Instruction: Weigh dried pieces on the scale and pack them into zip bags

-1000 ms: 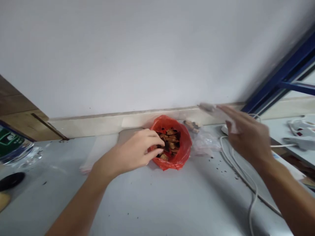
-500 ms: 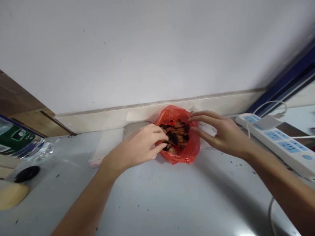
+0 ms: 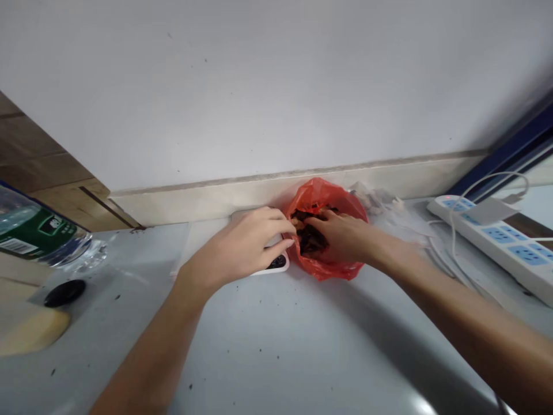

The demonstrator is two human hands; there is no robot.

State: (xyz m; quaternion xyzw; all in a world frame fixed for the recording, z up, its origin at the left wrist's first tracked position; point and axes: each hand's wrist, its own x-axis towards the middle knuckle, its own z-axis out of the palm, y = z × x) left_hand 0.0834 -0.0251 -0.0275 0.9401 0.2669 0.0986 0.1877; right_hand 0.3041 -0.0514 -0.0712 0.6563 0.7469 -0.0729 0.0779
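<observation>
A red plastic bag [image 3: 326, 271] stands with its mouth spread, holding dry brown pieces [image 3: 311, 239] that look like bark or dried peel. At its left rim, my left hand [image 3: 248, 242] has its fingertips closed on the edge of the plastic. My right hand [image 3: 345, 235] reaches down inside the bag, fingers stretched among the brown pieces; its fingertips are partly hidden. Beneath my left hand lies a flat white-edged device [image 3: 281, 266] with a dark front part, mostly covered.
A clear plastic bag [image 3: 378, 202] lies behind the red one. On the right is a white power strip [image 3: 496, 236] with cables. A green-labelled bottle [image 3: 47, 230] and a black oval object [image 3: 64, 293] are at left. A wall [image 3: 276, 92] rises behind; dark crumbs dot the table [image 3: 268, 346].
My right hand has moved from the bag's right rim down into it. My left hand now closes on the left rim. The view has shifted slightly, and the device's front edge shows.
</observation>
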